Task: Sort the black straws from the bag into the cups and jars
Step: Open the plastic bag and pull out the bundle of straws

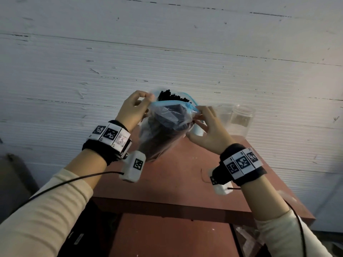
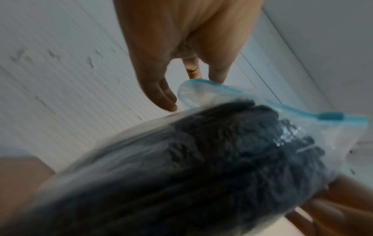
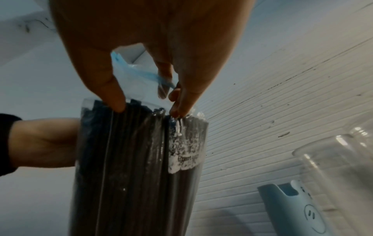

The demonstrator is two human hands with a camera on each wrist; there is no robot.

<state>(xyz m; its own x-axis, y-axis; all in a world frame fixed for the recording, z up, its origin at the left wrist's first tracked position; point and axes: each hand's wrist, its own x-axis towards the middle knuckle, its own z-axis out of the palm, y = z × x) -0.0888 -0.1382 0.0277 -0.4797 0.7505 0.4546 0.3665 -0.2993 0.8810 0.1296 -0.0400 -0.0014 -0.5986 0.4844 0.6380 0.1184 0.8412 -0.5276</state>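
A clear zip bag (image 1: 163, 130) with a blue zip strip (image 1: 187, 104) hangs upright above the red-brown table (image 1: 185, 175), packed with black straws (image 1: 172, 96). Its mouth gapes and the straw ends show at the top. My left hand (image 1: 148, 97) pinches the left end of the rim, and my right hand (image 1: 199, 113) pinches the right end. In the right wrist view my right hand (image 3: 149, 107) has thumb and fingers on the bag's top above the straws (image 3: 129, 159). The left wrist view is blurred, with the bag (image 2: 201, 159) filling it.
A clear jar (image 1: 241, 117) and a clear cup (image 1: 223, 113) stand at the table's far right, by the white ribbed wall. The right wrist view also shows a clear cup (image 3: 333, 167) and a pale blue cup with a smiley face (image 3: 292, 210).
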